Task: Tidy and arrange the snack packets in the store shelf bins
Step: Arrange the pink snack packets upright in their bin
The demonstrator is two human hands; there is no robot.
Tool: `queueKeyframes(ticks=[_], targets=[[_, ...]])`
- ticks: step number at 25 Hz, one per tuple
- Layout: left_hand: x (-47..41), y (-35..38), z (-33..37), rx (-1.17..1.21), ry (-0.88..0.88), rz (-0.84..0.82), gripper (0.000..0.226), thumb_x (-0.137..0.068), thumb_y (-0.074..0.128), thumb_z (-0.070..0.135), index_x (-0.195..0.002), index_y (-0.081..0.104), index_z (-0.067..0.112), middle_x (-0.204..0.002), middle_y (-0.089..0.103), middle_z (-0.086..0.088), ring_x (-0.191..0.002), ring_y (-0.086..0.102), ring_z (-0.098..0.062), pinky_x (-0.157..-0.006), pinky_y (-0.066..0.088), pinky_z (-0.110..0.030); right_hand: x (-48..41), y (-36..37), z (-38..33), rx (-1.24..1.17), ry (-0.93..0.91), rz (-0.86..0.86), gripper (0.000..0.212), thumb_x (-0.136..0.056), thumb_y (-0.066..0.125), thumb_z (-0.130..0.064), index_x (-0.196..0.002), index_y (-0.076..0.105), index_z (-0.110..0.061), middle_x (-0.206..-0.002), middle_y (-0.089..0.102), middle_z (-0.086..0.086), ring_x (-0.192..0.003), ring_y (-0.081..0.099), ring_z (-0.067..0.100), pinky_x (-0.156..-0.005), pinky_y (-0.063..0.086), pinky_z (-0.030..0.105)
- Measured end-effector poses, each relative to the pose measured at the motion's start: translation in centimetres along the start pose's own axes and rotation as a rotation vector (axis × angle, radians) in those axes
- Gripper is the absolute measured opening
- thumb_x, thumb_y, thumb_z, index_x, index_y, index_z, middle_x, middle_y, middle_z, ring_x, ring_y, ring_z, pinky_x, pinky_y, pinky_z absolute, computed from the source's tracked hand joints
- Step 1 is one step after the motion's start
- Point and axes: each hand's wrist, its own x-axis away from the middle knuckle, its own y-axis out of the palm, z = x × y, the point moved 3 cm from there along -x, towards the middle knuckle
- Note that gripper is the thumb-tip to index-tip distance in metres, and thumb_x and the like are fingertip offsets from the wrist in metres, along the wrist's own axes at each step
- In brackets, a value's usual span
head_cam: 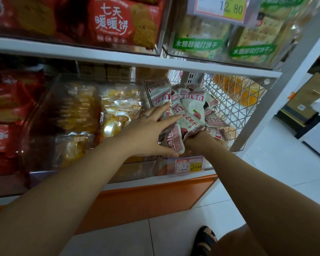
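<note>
Several white and red plum snack packets (191, 108) lie piled in the clear bin (207, 163) at the right end of the lower shelf. My left hand (151, 132) reaches into the pile with fingers spread straight against the packets, thumb under one packet (175, 141) at the bin's front. My right hand (203, 141) is pushed in under the packets from the front, and its fingers are hidden by them.
Yellow snack packets (116, 111) fill the clear bin to the left, red packets (6, 115) further left. A wire mesh panel (235, 100) closes the shelf's right side. A price tag (188, 166) hangs at the bin's front. Upper shelf holds biscuit packs (122, 23).
</note>
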Motion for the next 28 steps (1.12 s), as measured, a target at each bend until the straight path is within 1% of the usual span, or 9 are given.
queueKeyframes(ticks=[2,4,6,10,16,22,24,26,28], targets=[[0.0,0.0,0.0,-0.008,-0.004,-0.003,0.106,-0.052,0.036,0.088,-0.143,-0.003,0.051,-0.155,-0.019,0.013,-0.145,-0.008,-0.018,-0.116,0.004,-0.049,0.3,0.3,0.1,0.075,-0.024,0.041,0.055,-0.067,0.047,-0.053,-0.11,0.055,-0.02,-0.113,0.062,0.009,-0.104,0.056,0.031,-0.095,0.042,0.038],[-0.1,0.0,0.0,-0.009,-0.012,-0.003,0.107,-0.051,0.035,0.088,-0.143,-0.003,0.051,-0.155,-0.019,0.014,-0.145,-0.007,-0.017,-0.117,0.004,-0.048,0.9,0.4,0.6,0.137,-0.029,0.14,0.061,-0.07,0.034,-0.059,-0.117,0.051,-0.024,-0.111,0.064,0.004,-0.107,0.056,0.029,-0.099,0.036,0.041],[0.0,0.0,0.1,-0.001,-0.016,-0.004,0.107,-0.051,0.035,0.088,-0.144,-0.002,0.051,-0.155,-0.019,0.014,-0.144,-0.007,-0.017,-0.116,0.004,-0.048,1.4,0.0,0.9,0.159,-0.031,0.215,0.042,-0.086,0.039,-0.049,-0.118,0.052,-0.025,-0.107,0.065,0.001,-0.105,0.057,0.025,-0.082,0.032,0.032],[0.0,-0.2,0.3,-0.009,-0.035,-0.009,0.107,-0.051,0.037,0.089,-0.144,-0.001,0.05,-0.155,-0.019,0.013,-0.145,-0.007,-0.018,-0.117,0.002,-0.049,2.0,-0.2,0.8,0.194,-0.091,0.208,0.022,-0.091,0.041,-0.042,-0.094,0.057,-0.027,-0.087,0.063,0.0,-0.088,0.058,0.022,-0.057,0.025,0.025],[-0.2,-0.4,2.0,-0.147,-0.091,-0.029,0.104,-0.057,0.035,0.092,-0.141,-0.01,0.053,-0.155,-0.025,0.002,-0.145,-0.008,-0.026,-0.113,-0.004,-0.059,2.2,-0.5,1.0,0.054,-0.177,0.211,0.026,-0.089,0.049,-0.033,-0.065,0.05,-0.024,-0.064,0.055,-0.003,-0.07,0.059,0.022,-0.06,0.043,0.027],[-0.1,-1.3,1.3,-0.086,-0.093,0.029,0.092,-0.07,0.043,0.081,-0.141,-0.009,0.054,-0.156,-0.019,0.009,-0.145,0.007,-0.022,-0.113,-0.007,-0.052,3.1,-1.7,1.6,-0.291,-0.234,0.227,0.019,-0.083,0.065,-0.029,-0.066,0.062,-0.023,-0.071,0.07,0.006,-0.069,0.067,0.023,-0.067,0.055,0.038],[-0.3,-1.2,1.1,-0.072,-0.095,0.031,0.092,-0.074,0.046,0.077,-0.142,-0.01,0.051,-0.156,-0.016,0.011,-0.145,0.006,-0.02,-0.114,-0.005,-0.05,3.1,-2.0,1.6,-0.342,-0.224,0.222,0.014,-0.083,0.064,-0.024,-0.073,0.066,-0.013,-0.073,0.071,0.012,-0.071,0.068,0.028,-0.067,0.056,0.042],[-0.5,-1.1,0.9,-0.06,-0.105,0.037,0.093,-0.074,0.047,0.076,-0.142,-0.011,0.051,-0.156,-0.015,0.012,-0.145,0.006,-0.02,-0.115,-0.003,-0.049,3.2,-2.3,1.6,-0.395,-0.229,0.226,0.02,-0.082,0.066,-0.022,-0.076,0.066,-0.004,-0.073,0.07,0.016,-0.07,0.067,0.031,-0.063,0.055,0.041],[-0.7,-1.0,0.8,-0.042,-0.108,0.047,0.096,-0.072,0.048,0.078,-0.141,-0.014,0.051,-0.156,-0.014,0.013,-0.145,0.006,-0.02,-0.116,-0.002,-0.048,3.5,-2.6,1.7,-0.465,-0.228,0.231,0.025,-0.08,0.07,-0.026,-0.067,0.063,-0.006,-0.065,0.069,0.012,-0.062,0.065,0.027,-0.058,0.054,0.036]])
